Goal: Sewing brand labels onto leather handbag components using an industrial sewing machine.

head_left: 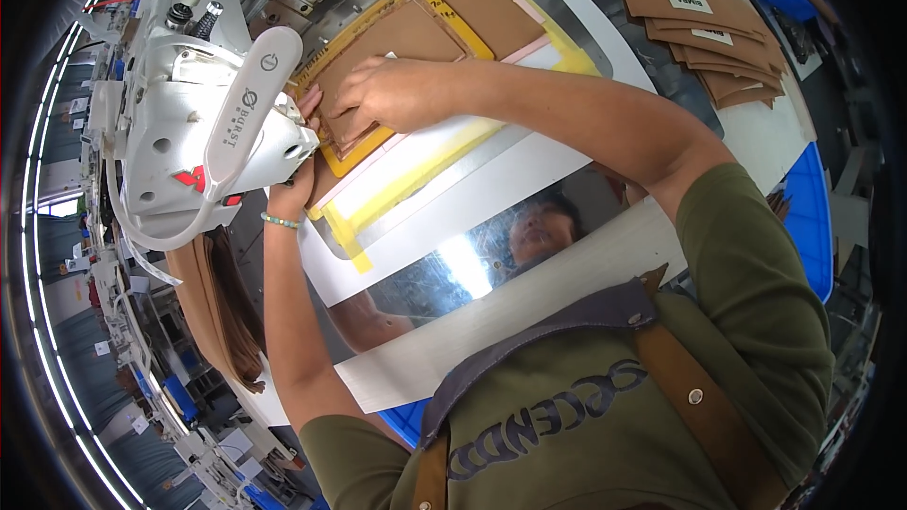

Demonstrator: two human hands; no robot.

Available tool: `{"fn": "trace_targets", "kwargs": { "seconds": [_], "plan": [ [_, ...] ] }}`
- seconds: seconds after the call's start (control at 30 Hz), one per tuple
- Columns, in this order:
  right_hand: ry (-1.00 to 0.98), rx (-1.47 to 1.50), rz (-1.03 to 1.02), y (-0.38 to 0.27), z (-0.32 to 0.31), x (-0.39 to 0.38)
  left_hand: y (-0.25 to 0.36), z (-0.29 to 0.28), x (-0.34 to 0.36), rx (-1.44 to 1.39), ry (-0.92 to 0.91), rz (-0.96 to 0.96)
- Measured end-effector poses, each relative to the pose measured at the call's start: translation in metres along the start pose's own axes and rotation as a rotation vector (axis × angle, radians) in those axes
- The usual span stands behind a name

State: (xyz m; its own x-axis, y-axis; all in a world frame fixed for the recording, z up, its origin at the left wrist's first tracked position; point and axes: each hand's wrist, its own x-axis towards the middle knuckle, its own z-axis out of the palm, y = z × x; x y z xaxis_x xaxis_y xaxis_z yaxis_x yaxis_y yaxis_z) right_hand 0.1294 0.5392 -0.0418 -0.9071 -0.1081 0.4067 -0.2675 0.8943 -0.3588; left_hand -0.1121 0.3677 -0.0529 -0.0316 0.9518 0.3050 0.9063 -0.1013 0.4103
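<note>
A yellow-edged rectangular template frame (348, 159) lies under the sewing machine head, with a brown leather-like panel (387, 30) showing inside it. My right hand (392, 97) rests on the panel at the frame's near part, its fingers spread and slightly bent. Beside the machine head, my left hand (295, 187) reaches up to the frame's left side. Its fingertips show past the head, stretched out against the brown material, while the machine hides the middle of the hand. A small white piece, partly covered, sits by my right knuckles.
The white sewing machine head (161, 156) with its lamp arm (250, 104) stands close on the left. Brown panels with white labels (709, 28) are stacked at the far right. More brown pieces (217, 312) hang at the left. Blue bins (808, 227) flank the table.
</note>
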Motion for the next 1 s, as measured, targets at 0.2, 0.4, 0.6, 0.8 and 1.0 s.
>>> {"fn": "trace_targets", "kwargs": {
  "seconds": [0.2, 0.4, 0.6, 0.8, 1.0],
  "plan": [
    [0.015, 0.028, -0.040, 0.001, 0.001, 0.000, 0.039, -0.005, 0.019, 0.223, -0.012, 0.055],
    [0.031, -0.050, -0.006, 0.001, 0.005, -0.002, 0.015, -0.007, 0.022, -0.068, 0.012, 0.034],
    [0.031, -0.055, 0.025, 0.006, 0.008, 0.000, 0.001, -0.001, 0.025, -0.508, -0.053, -0.051],
    [0.028, -0.054, -0.006, 0.008, 0.006, 0.001, -0.002, 0.001, 0.021, -0.838, -0.112, -0.145],
    [-0.008, -0.048, 0.007, 0.004, 0.005, 0.009, -0.002, -0.005, 0.024, -1.196, -0.117, -0.260]
  ]
}}
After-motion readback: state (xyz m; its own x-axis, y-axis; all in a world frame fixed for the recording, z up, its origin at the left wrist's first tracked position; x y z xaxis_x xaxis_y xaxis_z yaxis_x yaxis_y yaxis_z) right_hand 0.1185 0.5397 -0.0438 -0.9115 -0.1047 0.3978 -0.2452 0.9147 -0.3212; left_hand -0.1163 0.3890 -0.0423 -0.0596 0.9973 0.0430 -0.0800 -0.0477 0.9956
